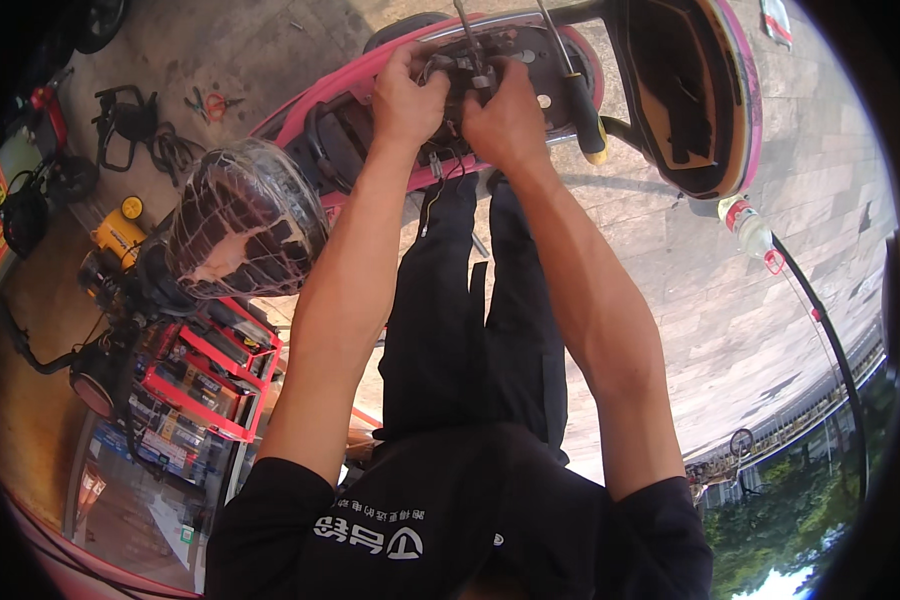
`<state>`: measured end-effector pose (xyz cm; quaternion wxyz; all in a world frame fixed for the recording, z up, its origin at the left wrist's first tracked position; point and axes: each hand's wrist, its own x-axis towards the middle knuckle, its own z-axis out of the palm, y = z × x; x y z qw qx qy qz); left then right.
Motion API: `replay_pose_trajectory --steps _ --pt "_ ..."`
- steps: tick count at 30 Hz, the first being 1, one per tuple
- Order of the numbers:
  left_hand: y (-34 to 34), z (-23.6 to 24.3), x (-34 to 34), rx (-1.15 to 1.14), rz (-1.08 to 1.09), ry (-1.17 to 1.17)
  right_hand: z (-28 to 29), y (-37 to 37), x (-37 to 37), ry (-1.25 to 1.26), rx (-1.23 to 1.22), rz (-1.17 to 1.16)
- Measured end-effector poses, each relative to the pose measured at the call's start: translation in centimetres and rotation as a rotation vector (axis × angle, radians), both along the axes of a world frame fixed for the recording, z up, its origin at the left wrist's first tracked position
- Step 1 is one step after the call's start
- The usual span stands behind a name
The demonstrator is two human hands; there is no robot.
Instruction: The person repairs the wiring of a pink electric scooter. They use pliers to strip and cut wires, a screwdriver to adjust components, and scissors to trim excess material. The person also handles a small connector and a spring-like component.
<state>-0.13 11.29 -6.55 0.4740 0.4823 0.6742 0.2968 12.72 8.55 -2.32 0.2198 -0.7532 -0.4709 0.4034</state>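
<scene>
In front of me is a pink scooter (350,80), its inner parts uncovered. My left hand (411,97) is closed, thumb and fingers pinching a small dark metal part (457,66) whose kind I cannot make out. From the other side, my right hand (510,115) is closed on the same part. A thin metal shaft (471,35) stands up between the hands; its far end runs out of view. Just right of my right hand, a screwdriver (589,125) with a black and yellow handle rests across the scooter. Thin wires (433,200) hang below the hands.
A raised seat (675,95) shows its dark underside at right, beside a plastic bottle (746,228). To the left are a plastic-wrapped saddle (250,220), a red tool cart (210,380) and a yellow tool (120,232). Orange-handled pliers (215,106) lie on the paving.
</scene>
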Motion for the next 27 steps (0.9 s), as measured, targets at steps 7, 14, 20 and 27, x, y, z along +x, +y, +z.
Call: replay_pose_trajectory --steps 7,14,20,27 --pt "-0.6 -0.6 0.4 0.033 0.090 -0.167 0.3 1.1 0.0 -0.076 -0.202 0.112" --pt "-0.5 -0.3 0.1 -0.186 0.284 -0.123 0.7 -0.4 -0.3 -0.044 -0.026 -0.119" --pt "-0.1 2.9 0.9 0.314 -0.086 0.536 -0.1 -1.6 0.1 0.092 0.023 -0.335" --pt "-0.9 5.8 3.9 -0.053 -0.034 -0.252 -1.5 -2.5 0.0 0.285 0.090 -0.477"
